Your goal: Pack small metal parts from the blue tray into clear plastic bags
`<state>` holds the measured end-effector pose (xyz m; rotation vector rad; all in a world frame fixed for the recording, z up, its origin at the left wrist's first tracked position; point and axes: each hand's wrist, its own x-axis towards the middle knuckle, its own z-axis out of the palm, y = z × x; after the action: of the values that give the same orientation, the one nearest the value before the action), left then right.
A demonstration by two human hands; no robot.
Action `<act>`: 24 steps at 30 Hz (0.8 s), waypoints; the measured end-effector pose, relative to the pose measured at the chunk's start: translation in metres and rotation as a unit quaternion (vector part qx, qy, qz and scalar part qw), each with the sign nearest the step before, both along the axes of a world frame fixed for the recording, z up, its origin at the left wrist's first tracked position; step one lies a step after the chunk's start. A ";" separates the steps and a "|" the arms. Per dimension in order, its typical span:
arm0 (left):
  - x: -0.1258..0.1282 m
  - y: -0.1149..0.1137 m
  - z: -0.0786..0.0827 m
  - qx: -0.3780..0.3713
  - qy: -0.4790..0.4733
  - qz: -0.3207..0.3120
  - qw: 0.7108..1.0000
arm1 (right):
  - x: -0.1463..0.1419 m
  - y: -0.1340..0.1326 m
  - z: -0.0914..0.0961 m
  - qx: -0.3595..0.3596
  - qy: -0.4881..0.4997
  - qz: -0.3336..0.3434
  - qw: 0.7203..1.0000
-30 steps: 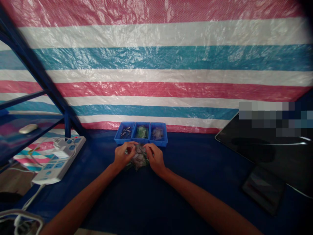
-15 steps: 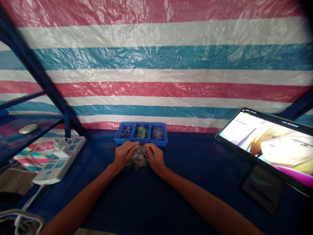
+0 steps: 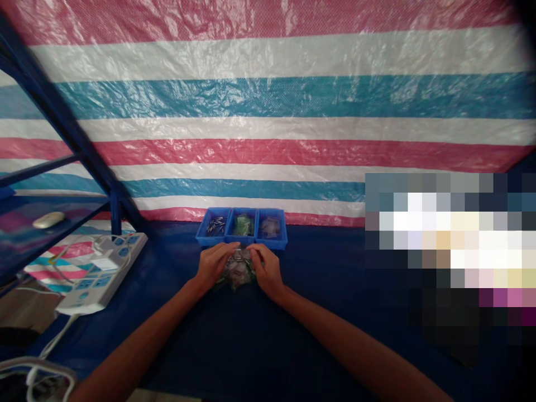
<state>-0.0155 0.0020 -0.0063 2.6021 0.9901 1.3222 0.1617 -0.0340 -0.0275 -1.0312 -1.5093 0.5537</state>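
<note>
My left hand and my right hand close around a bundle of clear plastic bags on the table, with their fingertips nearly meeting on top. Green and metal bits show through the plastic, but their exact kind is unclear. Just beyond my fingers stands a blue three-compartment tray. Its left compartment holds small metal pins, the middle one green items in plastic, and the right one clear bagged parts.
A white power strip with a cable lies left of my hands, on a dark blue table cover. A blue metal shelf frame holds a white mouse. A striped tarp hangs behind. A pixelated patch hides the right side.
My fingers have shifted slightly on the bag bundle, and the hands stay in the same place. The tablet at the right, lit half a second ago, is now hidden by pixelation.
</note>
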 end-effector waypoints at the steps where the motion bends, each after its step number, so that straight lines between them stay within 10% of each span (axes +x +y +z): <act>1: 0.000 0.000 -0.001 -0.002 0.001 0.010 1.000 | 0.000 0.000 0.000 0.001 -0.001 0.001 1.000; 24: 0.001 -0.004 -0.002 -0.127 -0.021 -0.008 0.992 | -0.001 0.005 -0.005 0.039 -0.048 0.016 0.998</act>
<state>-0.0142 -0.0019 -0.0080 2.3789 1.0511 1.1564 0.1608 -0.0289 -0.0323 -0.9855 -1.6211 0.4692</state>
